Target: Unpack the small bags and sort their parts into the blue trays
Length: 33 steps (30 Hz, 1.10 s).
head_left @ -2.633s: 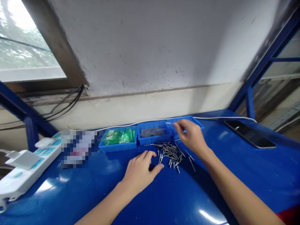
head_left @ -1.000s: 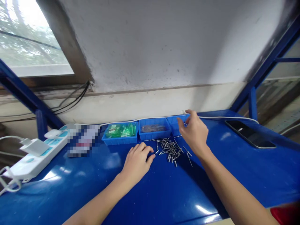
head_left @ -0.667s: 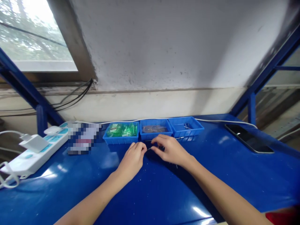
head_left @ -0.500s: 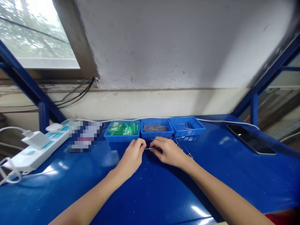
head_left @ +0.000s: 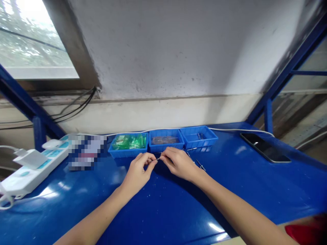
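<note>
Between my two hands, a thin metal rod (head_left: 157,159) is pinched above the blue table (head_left: 153,204). My left hand (head_left: 139,169) is closed, with thumb and forefinger on the rod's left part. My right hand (head_left: 178,164) is closed at the other end, its fingertips close to the left ones. Most of the rod is covered by fingers, so its full shape cannot be made out. Several similar slim metal rods (head_left: 200,165) lie on the table just beyond and right of my right hand.
Along the wall stand three blue bins: one with green packets (head_left: 130,141), one with brownish clear packets (head_left: 165,140), one with a few small metal pieces (head_left: 200,136). A white power strip (head_left: 28,177) and a blurred-out item (head_left: 87,153) are at left. A phone (head_left: 265,148) lies right.
My left hand has turned so its thumb and forefinger now show pinching the rod. The fingertips of both hands are closer together, and less of the rod shows. The view has shifted slightly.
</note>
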Available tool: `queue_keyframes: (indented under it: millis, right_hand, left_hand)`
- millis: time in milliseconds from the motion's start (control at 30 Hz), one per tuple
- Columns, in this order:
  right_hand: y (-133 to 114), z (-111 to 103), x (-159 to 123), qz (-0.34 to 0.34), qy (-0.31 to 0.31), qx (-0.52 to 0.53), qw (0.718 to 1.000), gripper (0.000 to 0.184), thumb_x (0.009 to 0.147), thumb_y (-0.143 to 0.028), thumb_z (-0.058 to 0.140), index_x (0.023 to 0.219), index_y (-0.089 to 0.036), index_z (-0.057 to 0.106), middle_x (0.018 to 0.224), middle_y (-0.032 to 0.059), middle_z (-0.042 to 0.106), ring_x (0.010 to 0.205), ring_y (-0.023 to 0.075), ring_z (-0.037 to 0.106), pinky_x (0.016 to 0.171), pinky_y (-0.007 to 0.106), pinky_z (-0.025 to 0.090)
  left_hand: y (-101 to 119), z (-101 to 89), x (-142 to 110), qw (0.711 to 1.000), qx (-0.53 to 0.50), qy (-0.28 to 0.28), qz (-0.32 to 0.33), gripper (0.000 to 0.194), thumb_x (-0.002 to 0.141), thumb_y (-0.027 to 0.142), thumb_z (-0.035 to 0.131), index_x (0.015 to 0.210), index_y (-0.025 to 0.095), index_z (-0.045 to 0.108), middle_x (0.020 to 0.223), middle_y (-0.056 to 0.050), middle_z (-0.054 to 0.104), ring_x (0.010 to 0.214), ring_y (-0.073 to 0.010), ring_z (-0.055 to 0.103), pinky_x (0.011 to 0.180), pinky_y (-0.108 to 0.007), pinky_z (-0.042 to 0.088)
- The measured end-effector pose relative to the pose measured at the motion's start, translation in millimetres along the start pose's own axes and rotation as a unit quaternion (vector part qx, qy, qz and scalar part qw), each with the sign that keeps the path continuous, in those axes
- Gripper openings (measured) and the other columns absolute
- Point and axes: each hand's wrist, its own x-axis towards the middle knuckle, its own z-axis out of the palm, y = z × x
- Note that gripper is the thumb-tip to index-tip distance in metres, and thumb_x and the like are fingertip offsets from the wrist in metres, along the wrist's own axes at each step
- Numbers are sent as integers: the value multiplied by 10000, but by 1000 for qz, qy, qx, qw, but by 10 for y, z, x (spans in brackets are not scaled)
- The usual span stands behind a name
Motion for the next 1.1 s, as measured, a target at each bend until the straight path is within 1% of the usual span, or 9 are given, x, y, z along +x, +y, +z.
queue_keyframes:
  millis: [133,333,400,500,600,733,867,967,1100]
  right_hand:
    - [-30,-16,-11,-3,-5,24,1000,153,891,-300,483,968,-182,542,825,35,605,729,134,544,650,238,403]
    - [5,-118,8,-13,35,-31,999,213,904,-282,437,781,-178,575,726,24,590,663,126,520,633,241,366]
    - [104,-220,13,36,108,-63,991,270,908,-291,412,719,-174,566,672,20,572,634,126,513,629,247,359]
    - [330,-412,2,161,233,-109,953,284,902,-374,412,784,-173,574,621,12,551,592,135,510,597,250,352]
    - [543,-576,-33,250,264,-103,926,331,873,-477,437,922,-178,569,595,-9,556,550,143,518,555,249,350]
    - [646,-628,-167,224,231,-37,946,332,900,-449,389,806,-185,568,647,6,595,590,141,538,588,254,386]
    - [625,-502,-422,168,157,-9,973,287,894,-416,426,788,-191,569,776,36,617,758,173,566,731,296,422]
    - [601,-393,-560,157,73,-52,984,279,880,-430,446,901,-192,590,900,69,612,867,205,550,808,346,411]
    - [544,-301,-571,146,-35,-135,979,471,847,-533,453,1182,-214,537,1069,105,576,980,256,494,838,402,379]
  left_hand:
    - [-6,-36,-9,1000,5,-9,2,210,906,306,419,797,195,561,725,16,563,683,-127,516,663,-241,391]
    - [-18,5,4,997,9,-74,0,261,931,323,371,802,195,559,717,17,576,698,-129,554,686,-245,415]
    - [1,71,46,995,23,-96,15,213,925,301,389,914,207,580,826,0,605,763,-138,572,724,-254,435]
    - [41,196,124,986,88,-118,84,262,902,222,413,1121,244,555,992,-35,589,894,-177,559,802,-309,444]
    - [49,285,160,968,158,-136,141,358,856,104,389,1121,255,577,1014,-54,576,925,-213,530,803,-368,446]
    - [-13,283,118,971,173,-114,119,394,780,32,389,1053,215,604,1136,-77,555,1068,-241,481,887,-418,430]
    - [-56,250,81,970,189,-100,116,389,807,69,398,1128,210,567,1333,-66,456,1238,-252,371,1001,-433,370]
    - [-42,258,87,968,198,-108,109,336,879,166,380,1173,225,532,1310,-60,486,1198,-243,424,966,-435,395]
    - [-10,263,79,968,206,-97,102,292,910,243,368,1150,230,535,1217,-71,528,1106,-236,484,901,-418,425]
